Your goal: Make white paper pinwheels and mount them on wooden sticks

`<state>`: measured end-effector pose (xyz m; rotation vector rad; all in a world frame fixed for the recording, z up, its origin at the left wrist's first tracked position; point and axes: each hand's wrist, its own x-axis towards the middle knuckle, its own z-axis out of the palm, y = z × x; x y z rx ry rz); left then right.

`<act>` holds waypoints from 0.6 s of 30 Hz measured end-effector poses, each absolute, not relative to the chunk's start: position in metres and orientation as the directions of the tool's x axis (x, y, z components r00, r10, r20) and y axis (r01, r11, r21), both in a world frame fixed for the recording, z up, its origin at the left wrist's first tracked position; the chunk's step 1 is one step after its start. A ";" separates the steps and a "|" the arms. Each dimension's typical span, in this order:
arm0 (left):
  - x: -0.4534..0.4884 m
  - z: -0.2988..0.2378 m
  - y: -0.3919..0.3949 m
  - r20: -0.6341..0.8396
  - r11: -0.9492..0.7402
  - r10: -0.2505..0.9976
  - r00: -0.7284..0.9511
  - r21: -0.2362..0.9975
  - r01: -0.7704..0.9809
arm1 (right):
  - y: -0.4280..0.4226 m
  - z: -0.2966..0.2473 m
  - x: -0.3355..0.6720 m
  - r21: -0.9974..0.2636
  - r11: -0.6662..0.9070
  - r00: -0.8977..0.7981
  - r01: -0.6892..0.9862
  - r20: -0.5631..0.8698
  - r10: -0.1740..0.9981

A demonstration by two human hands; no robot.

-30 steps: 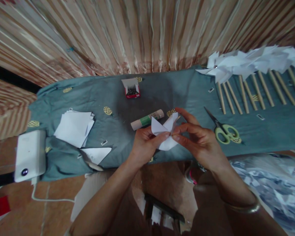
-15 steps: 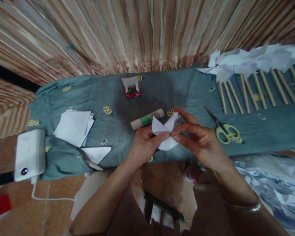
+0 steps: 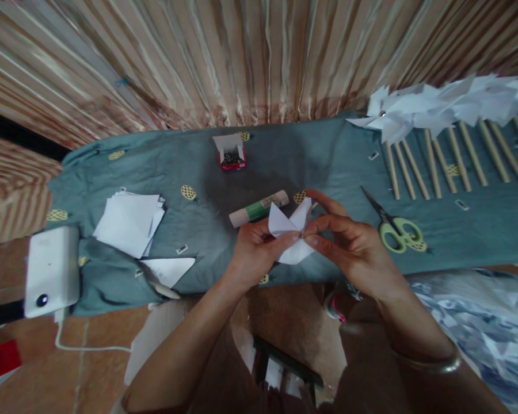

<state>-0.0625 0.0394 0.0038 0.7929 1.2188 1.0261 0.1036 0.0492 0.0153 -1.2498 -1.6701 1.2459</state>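
Observation:
Both hands pinch a folded white paper pinwheel (image 3: 290, 227) over the front edge of a teal cloth (image 3: 311, 155) that covers a narrow table. My left hand (image 3: 256, 253) grips it from the left, thumb on its centre. My right hand (image 3: 349, 244) holds it from the right, fingertips at the same centre. A glue stick (image 3: 258, 209) with a green label lies just behind the paper. A small red box of pins (image 3: 231, 155) stands open further back.
Green-handled scissors (image 3: 392, 227) lie to the right. Several wooden sticks (image 3: 453, 161) with finished white pinwheels (image 3: 435, 106) are lined up at the back right. A stack of white paper squares (image 3: 129, 221), a folded triangle (image 3: 168, 270) and a white device (image 3: 52, 270) sit at the left.
Nothing has visibly changed; both hands keep their pinch on the paper pinwheel, and the view has shifted only slightly.

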 end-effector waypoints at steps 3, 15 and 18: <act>-0.062 0.002 0.040 -0.338 0.338 0.941 0.034 0.921 -0.193 | 0.049 0.015 0.103 -0.961 0.051 -0.297 0.270 -0.033 0.954; -0.063 0.004 0.039 -0.309 0.320 0.947 0.090 0.932 -0.171 | 0.049 0.009 0.102 -0.981 -0.055 -0.280 0.185 -0.107 0.954; -0.063 0.003 0.040 -0.298 0.310 0.950 0.094 0.938 -0.154 | 0.050 0.008 0.100 -0.986 -0.097 -0.259 0.135 -0.129 0.957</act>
